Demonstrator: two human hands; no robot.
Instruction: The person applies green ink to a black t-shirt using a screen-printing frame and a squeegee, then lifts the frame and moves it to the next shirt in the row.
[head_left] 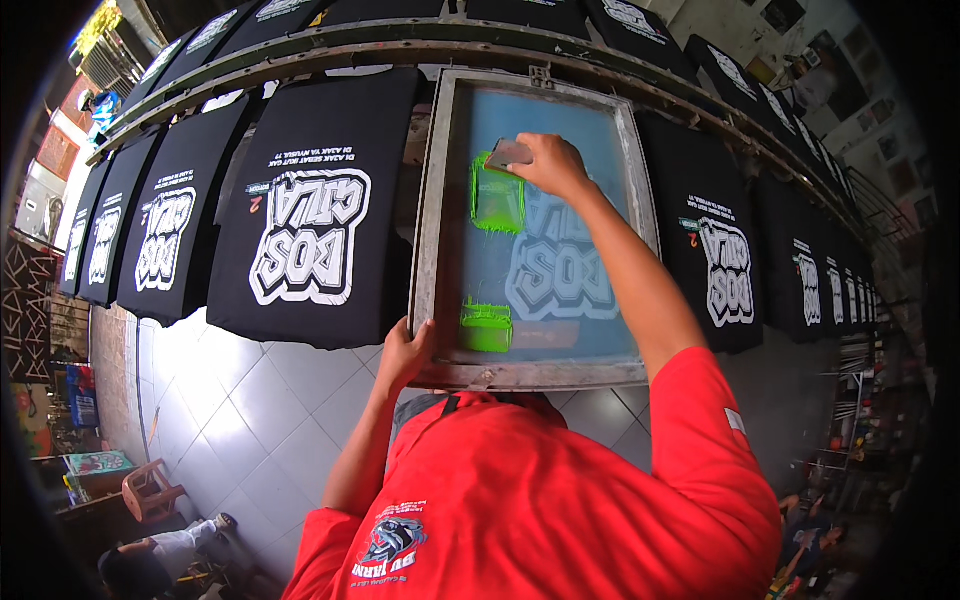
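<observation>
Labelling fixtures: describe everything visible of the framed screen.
The framed screen is rectangular: worn greyish border, material unclear, around translucent blue mesh showing pale lettering. Two green patches sit left. It lies between black shirts. The left hand grips its near-left corner; the right holds a flat tool at one patch.

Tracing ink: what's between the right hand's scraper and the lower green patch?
Head view: below the scraper comes the upper green patch, then a stretch of blue mesh, then the lower green patch.
</observation>
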